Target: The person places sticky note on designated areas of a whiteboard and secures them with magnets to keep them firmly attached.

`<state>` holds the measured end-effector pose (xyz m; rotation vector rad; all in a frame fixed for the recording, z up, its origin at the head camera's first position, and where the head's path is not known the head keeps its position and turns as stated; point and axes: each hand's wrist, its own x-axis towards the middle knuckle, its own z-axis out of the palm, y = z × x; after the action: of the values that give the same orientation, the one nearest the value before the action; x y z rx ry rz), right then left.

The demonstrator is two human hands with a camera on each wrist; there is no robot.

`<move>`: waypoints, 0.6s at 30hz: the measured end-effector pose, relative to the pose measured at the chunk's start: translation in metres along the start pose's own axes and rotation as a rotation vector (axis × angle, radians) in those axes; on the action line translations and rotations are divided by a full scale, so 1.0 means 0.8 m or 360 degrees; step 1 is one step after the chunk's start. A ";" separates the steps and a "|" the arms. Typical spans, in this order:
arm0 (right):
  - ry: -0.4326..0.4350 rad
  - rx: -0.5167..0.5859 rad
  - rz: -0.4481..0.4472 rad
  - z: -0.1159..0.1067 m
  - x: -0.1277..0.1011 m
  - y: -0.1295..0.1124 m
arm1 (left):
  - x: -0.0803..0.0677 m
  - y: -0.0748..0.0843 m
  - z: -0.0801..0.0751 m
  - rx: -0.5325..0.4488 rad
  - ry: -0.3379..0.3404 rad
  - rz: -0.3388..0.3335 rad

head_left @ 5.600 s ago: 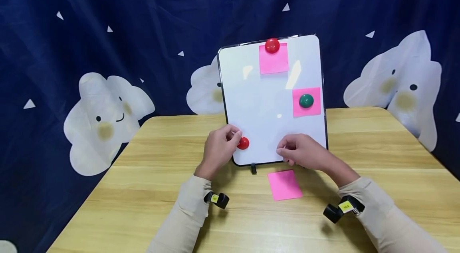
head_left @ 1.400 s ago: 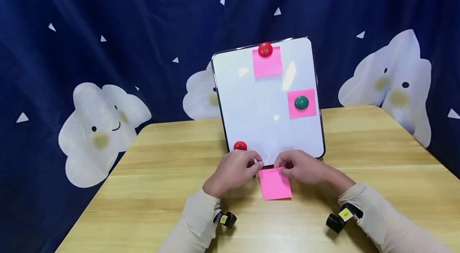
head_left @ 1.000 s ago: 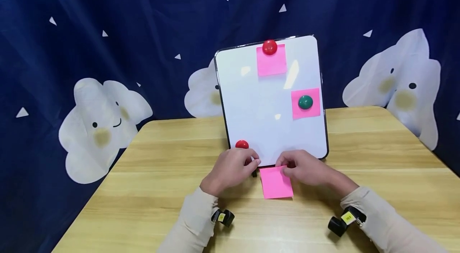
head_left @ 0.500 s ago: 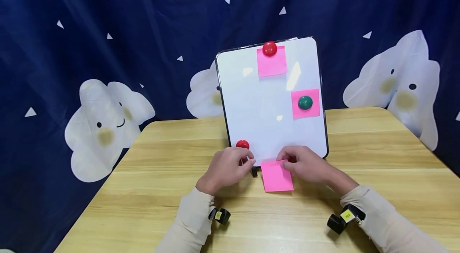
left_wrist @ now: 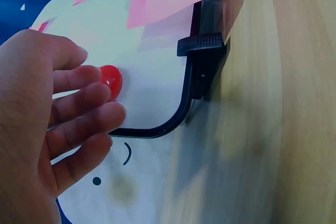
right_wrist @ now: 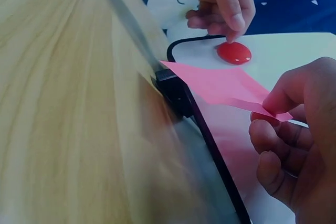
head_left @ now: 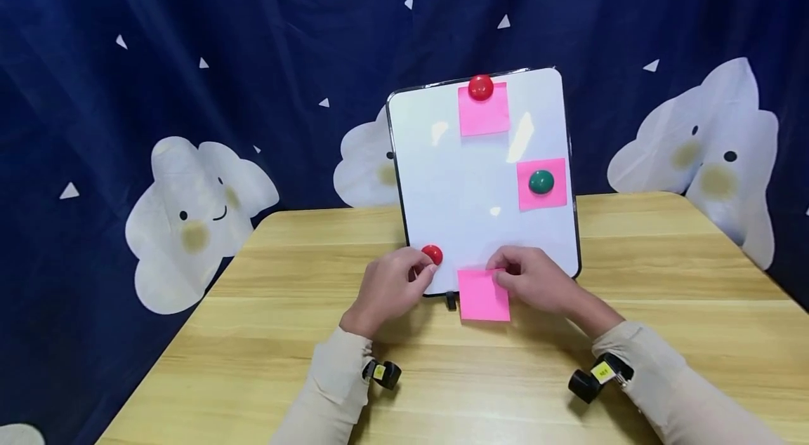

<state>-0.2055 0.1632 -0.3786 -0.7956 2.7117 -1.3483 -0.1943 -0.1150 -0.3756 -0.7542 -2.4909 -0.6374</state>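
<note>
your right hand (head_left: 537,285) has the loose pink note (head_left: 483,294) pinched at its right edge, thumb over and fingers (right_wrist: 273,156) curled beneath, and the sheet hangs off the table (head_left: 265,333), its upper part lying over the bottom rim of the whiteboard (head_left: 468,185). the note sits just left of that hand and just right of your left hand (head_left: 385,287), so it's between the two, the right one carrying it. it's close to square, so there is no real long axis to speak of; in the right wrist view its free corner points toward the board's lower left corner.

there sits the bare red magnet (head_left: 432,254), up and to the left of the note, near it but apart. your left hand is the nearer one by far: its fingers (left_wrist: 79,106) are loosely bent with the tips right at the magnet's edge, touching or all but touching, and i can't tell whether they grip it. the other two notes higher on the board are pinned already.
</note>
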 end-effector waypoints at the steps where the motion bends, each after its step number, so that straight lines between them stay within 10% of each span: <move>1: 0.0000 0.0006 -0.0001 0.000 0.001 0.000 | 0.000 -0.001 0.000 -0.0001 0.0014 -0.0001; 18: 0.0020 0.0013 -0.0063 -0.012 0.021 -0.010 | -0.001 -0.007 0.007 -0.0031 0.0192 -0.0072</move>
<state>-0.2190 0.1585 -0.3628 -0.8473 2.7120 -1.3756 -0.1986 -0.1170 -0.3821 -0.6486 -2.4005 -0.7034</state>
